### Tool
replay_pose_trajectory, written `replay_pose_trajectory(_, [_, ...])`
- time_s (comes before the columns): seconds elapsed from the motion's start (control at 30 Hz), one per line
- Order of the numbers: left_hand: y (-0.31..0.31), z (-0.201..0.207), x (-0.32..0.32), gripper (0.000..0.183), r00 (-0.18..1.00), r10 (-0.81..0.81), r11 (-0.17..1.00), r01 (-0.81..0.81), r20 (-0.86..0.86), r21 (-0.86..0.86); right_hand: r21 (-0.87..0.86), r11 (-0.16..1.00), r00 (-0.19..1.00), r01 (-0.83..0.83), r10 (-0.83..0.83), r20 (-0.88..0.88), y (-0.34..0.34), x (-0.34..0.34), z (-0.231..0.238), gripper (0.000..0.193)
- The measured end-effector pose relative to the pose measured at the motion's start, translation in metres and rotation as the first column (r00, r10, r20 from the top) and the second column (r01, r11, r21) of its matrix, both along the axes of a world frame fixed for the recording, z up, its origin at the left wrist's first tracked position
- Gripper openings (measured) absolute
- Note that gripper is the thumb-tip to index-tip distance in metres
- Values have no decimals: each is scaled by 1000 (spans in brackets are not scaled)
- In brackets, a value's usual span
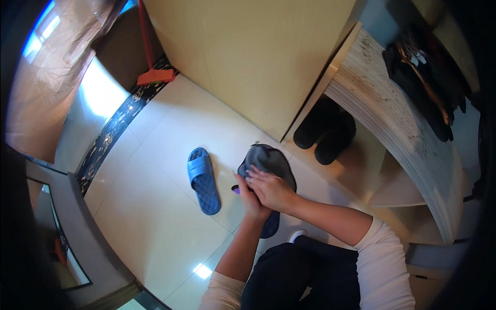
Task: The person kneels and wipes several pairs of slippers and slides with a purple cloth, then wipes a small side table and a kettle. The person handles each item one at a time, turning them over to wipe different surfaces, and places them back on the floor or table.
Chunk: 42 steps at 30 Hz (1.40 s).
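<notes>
My hands meet low over the tiled floor, in front of a dark grey, soft-looking, rounded thing (264, 157) with a black edge; its kind is unclear. My left hand (251, 202) has its thumb pointing up, and its fingers are mostly hidden; it seems to hold the near side of the grey thing. Across it lies my right hand (276, 192), fingers stretched over the grey surface. A small purple patch with a black rim (235, 189) shows beside my left thumb. Below my hands a dark blue slipper (270, 226) is partly covered. Its look-alike, a blue slipper (205, 182), lies to the left.
A pale wooden door panel (243, 57) stands ahead. On the right, a curved shelf unit (380, 98) holds black footwear (326, 129), with dark gloves or cloth (421, 82) on top. A red broom (156, 76) leans at the far left; a grey-framed piece (85, 227) borders the near left.
</notes>
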<state>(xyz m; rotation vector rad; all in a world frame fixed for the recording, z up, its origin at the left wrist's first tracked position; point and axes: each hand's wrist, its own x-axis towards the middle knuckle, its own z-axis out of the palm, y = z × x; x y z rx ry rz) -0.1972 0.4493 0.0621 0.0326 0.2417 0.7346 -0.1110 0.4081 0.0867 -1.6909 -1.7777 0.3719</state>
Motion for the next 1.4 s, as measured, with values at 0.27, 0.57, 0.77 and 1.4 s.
replay_pose_trajectory(0.27, [-28,-4,-9,78,820,-105,838,378,-563,394,-238,971,996,0,-21,-87,41,26,33,33])
replay_pose_trajectory(0.57, [1,66,-78,48,510,327,30,836,-796,548,246,903,930,-352,366,-13,32,4,68,18])
replay_pose_trajectory(0.77, [-6,79,-73,92,889,60,636,317,-455,704,332,928,952,-168,241,-191,51,3,75,12])
replay_pose_trajectory(1.4, [-2,108,-120,138,792,437,750,-60,-426,659,186,981,793,-52,154,-589,35,-131,46,57])
